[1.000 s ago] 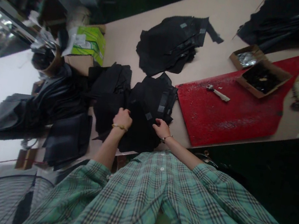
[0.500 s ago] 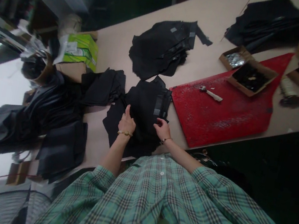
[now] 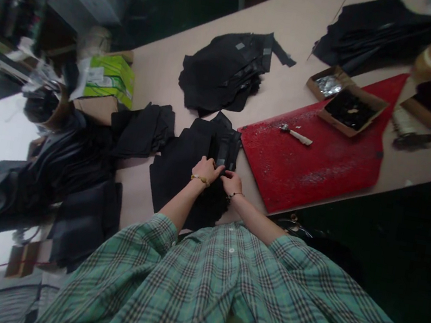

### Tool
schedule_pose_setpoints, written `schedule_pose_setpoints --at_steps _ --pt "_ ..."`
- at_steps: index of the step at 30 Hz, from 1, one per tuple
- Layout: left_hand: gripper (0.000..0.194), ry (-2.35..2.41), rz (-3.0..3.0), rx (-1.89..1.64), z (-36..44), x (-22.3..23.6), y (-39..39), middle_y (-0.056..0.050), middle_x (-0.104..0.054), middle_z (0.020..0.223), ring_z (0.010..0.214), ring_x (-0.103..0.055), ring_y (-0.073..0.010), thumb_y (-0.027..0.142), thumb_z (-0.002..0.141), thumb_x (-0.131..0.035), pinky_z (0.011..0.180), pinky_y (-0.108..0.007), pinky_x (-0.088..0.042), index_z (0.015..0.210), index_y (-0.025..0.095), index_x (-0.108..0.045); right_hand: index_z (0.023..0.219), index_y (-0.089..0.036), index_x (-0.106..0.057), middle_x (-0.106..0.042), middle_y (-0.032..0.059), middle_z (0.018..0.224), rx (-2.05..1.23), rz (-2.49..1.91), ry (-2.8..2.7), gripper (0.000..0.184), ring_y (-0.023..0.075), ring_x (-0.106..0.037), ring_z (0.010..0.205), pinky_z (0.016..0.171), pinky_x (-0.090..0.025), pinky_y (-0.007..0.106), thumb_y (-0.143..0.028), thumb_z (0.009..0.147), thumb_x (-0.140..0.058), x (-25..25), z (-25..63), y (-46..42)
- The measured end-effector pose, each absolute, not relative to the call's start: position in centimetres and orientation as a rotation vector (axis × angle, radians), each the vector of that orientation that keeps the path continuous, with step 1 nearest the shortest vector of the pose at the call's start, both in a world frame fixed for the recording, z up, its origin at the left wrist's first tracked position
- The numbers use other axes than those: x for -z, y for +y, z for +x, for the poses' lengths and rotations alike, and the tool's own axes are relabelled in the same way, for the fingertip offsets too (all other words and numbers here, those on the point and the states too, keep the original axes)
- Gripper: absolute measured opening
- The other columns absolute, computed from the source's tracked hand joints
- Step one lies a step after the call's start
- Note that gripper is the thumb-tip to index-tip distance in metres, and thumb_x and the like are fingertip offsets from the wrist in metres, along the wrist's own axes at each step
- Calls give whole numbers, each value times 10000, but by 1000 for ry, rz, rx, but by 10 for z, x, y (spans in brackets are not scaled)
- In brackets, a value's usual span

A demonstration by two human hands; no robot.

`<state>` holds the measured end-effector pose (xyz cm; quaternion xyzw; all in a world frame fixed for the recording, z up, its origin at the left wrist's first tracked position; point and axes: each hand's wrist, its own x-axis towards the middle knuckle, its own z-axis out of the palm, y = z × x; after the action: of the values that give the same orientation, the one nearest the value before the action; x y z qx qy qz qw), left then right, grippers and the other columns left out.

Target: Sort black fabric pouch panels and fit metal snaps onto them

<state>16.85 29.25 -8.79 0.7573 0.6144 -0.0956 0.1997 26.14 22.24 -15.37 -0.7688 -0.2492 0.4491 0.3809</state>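
Note:
A pile of black fabric pieces [image 3: 178, 161] lies on the table right in front of me, with grey patches showing along its right side. My left hand [image 3: 206, 170] is closed at the pile's right part, its fingers pinching the edge of a black fabric piece. Close beside it, almost touching, my right hand [image 3: 232, 182] pinches the same edge between thumb and fingers. The fingertips are small and partly hidden, and the fabric below the hands lies in dark shadow.
A red board [image 3: 316, 151] at the right bears a white-handled tool [image 3: 300, 137] and a box of small dark parts [image 3: 351, 111]. Another black fabric stack [image 3: 218, 68] lies beyond. Left are a green box [image 3: 111, 78] and more dark fabric [image 3: 86, 217].
My left hand has moved right, from lying on the fabric with a finger extended to pinching beside my right hand. The top fabric has shifted. The whole view has moved slightly.

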Motion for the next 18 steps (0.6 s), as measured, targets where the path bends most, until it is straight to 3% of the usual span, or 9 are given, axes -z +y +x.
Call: schedule_pose_setpoints --at_steps 6,13,18 --pt "496 1694 2049 174 162 95 296 -115 -597 1130 981 -643 -257 669 825 -537 841 -350 -491 967 222 -699 1009 -159 -712 -740 78 1031 -1151 -1795 -757 273 190 -688 947 939 -527 344 -158 749 -626 148 250 215" --pt "365 1566 1979 46 144 113 307 -98 -691 1090 1234 -533 -261 552 852 -599 1056 -377 -391 944 220 -719 1085 -157 -662 -733 74 1028 -1327 -1646 -483 329 161 -693 881 860 -569 358 -169 757 -648 161 241 227" --pt "335 1514 1992 19 138 116 308 -86 -703 1046 1247 -517 -263 521 880 -577 1053 -381 -401 956 227 -718 1083 -168 -667 -723 68 1047 -1315 -1688 -524 344 161 -684 919 864 -568 356 -166 739 -667 168 241 229"
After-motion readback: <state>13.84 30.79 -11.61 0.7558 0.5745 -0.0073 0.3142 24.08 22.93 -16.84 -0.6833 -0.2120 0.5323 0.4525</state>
